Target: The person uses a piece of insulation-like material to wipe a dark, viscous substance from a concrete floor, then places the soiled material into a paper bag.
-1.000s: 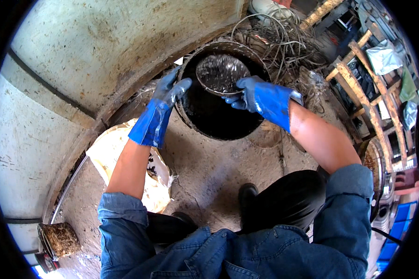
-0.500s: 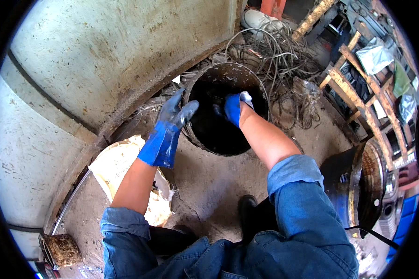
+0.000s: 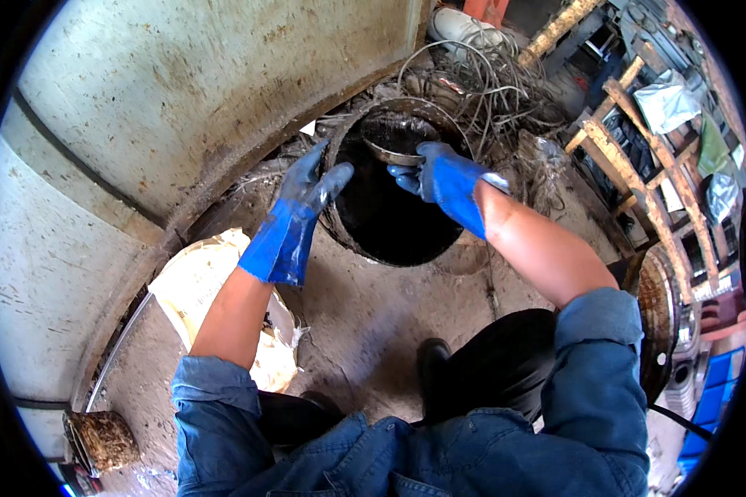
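Note:
My right hand, in a blue rubber glove, is closed on the near edge of a round, dark-coated bowl. The bowl is held tilted at the mouth of a metal drum, toward its far side. Dark stuff coats the bowl's inside; whether it is liquid I cannot tell. The drum's inside is very dark, so its contents are hard to make out. At the drum's left rim is my left hand, gloved the same way, fingers stretched and thumb apart, holding nothing; whether it touches the rim is unclear.
A large pale metal wall curves along the left. Tangled wires lie behind the drum. A pale sack or liner sits beneath my left forearm, and a grimy can lower left. To the right are a wooden rack and another drum.
My right hand has risen out of the drum's dark inside, bringing the bowl into view near the rim. The right elbow has swung outward to the right. My left hand has barely moved.

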A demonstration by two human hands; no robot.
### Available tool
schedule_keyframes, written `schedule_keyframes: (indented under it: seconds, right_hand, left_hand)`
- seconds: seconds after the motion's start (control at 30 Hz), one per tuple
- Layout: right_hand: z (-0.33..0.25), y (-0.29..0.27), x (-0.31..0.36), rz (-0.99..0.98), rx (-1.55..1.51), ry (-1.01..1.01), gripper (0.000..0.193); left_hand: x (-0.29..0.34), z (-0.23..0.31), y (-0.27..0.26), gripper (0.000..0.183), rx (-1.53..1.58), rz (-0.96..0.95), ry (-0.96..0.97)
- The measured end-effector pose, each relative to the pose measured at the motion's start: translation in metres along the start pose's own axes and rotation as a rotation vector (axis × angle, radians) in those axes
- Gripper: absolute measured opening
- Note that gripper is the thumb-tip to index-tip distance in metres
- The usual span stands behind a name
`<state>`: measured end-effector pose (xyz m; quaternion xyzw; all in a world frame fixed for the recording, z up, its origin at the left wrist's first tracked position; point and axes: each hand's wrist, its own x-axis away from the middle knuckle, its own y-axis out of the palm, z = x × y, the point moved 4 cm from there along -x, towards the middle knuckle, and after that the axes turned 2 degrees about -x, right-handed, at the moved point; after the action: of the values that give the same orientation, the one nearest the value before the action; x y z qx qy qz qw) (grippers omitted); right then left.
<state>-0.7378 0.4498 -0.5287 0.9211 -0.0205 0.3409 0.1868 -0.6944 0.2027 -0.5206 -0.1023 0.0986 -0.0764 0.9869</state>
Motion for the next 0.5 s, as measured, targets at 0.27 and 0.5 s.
schedule_keyframes:
  seconds: [0.27,0.5]
  right_hand:
    - [0.009,-0.049,0.022,-0.079,0.052,0.146,0.036]
    - [0.019,-0.002,0.043,-0.036,0.420,-0.103,0.016]
  left_hand:
    - [0.004,0.023,0.007,0.069,-0.021,0.029,0.086]
    - [0.004,0.018,0.016,0.070,-0.075,0.007,0.096]
